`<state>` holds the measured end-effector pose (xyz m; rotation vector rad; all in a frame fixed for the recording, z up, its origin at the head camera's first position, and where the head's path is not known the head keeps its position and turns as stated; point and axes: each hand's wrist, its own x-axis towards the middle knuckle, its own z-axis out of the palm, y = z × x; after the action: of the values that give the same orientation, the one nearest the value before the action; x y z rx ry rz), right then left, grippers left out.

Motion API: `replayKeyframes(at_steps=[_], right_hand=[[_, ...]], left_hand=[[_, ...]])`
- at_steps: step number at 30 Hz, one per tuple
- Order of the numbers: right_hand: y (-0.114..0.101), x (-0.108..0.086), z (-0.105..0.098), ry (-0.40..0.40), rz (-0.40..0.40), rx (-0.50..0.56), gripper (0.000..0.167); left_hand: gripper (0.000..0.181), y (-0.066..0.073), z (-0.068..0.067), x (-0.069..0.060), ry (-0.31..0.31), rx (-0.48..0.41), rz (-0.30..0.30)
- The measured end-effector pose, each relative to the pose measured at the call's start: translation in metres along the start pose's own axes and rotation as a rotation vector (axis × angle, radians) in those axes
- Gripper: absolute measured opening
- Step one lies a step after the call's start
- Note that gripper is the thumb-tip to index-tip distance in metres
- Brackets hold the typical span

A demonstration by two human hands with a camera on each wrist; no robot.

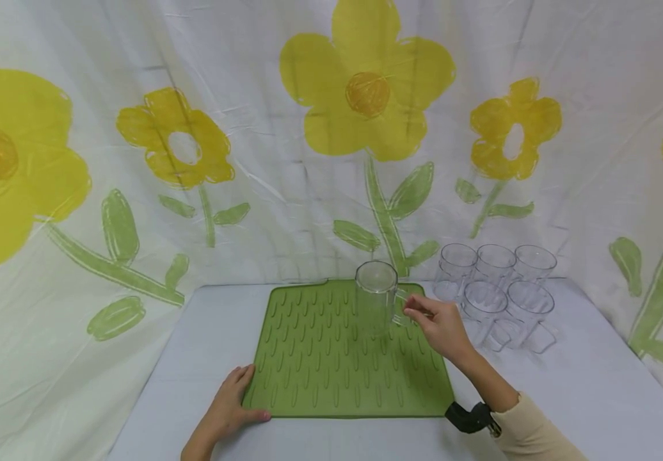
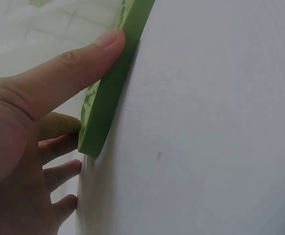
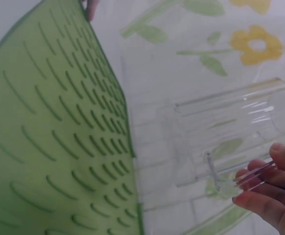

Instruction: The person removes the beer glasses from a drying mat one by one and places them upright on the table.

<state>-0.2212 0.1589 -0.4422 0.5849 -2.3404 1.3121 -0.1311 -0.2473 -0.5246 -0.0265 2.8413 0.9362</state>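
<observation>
A clear glass mug (image 1: 375,307) hangs over the back right part of a green ridged mat (image 1: 303,358). My right hand (image 1: 438,323) pinches its handle, thumb against fingers. From the right wrist view, the mug (image 3: 230,129) is apart from the mat (image 3: 59,122), and the right hand (image 3: 274,191) is round the handle. At the mat's front left corner is my left hand (image 1: 228,403), its thumb on the front edge and its fingers along the left side. The left wrist view shows the left hand's thumb (image 2: 69,73) pressing the green edge (image 2: 110,103).
Several more clear glass mugs (image 1: 484,298) stand grouped at the back right, beside the mat. All of this is on a white-covered table (image 1: 193,339). Behind it hangs a white sheet (image 1: 262,211) printed with yellow flowers.
</observation>
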Motion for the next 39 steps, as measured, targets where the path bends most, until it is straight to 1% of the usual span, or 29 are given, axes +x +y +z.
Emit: replayKeyframes(at_steps=[6, 11, 18, 23, 33, 39], right_hand=[[0.004, -0.0029, 0.0006, 0.004, -0.009, -0.005, 0.011], [0.0055, -0.0044, 0.0015, 0.014, -0.031, 0.001, 0.01], [0.0045, -0.0055, 0.0032, 0.007, -0.037, 0.018, 0.01], [0.0045, -0.0042, 0.0029, 0.011, -0.057, 0.022, 0.011], [0.0061, -0.0003, -0.001, 0.037, -0.144, 0.004, 0.015], [0.0102, 0.0011, -0.0018, 0.059, -0.238, -0.032, 0.018]], left_hand=[[0.114, 0.0001, -0.0002, 0.0014, -0.012, 0.023, -0.007], [0.112, -0.0012, -0.0014, 0.0017, -0.023, 0.019, 0.001], [0.111, -0.0022, -0.0035, 0.003, -0.033, 0.027, -0.007], [0.111, -0.0016, -0.0043, 0.0036, -0.034, 0.02, -0.015], [0.113, 0.0007, -0.0055, 0.005, -0.048, 0.036, -0.055], [0.113, 0.0007, -0.0056, 0.0056, -0.052, 0.031, -0.061]])
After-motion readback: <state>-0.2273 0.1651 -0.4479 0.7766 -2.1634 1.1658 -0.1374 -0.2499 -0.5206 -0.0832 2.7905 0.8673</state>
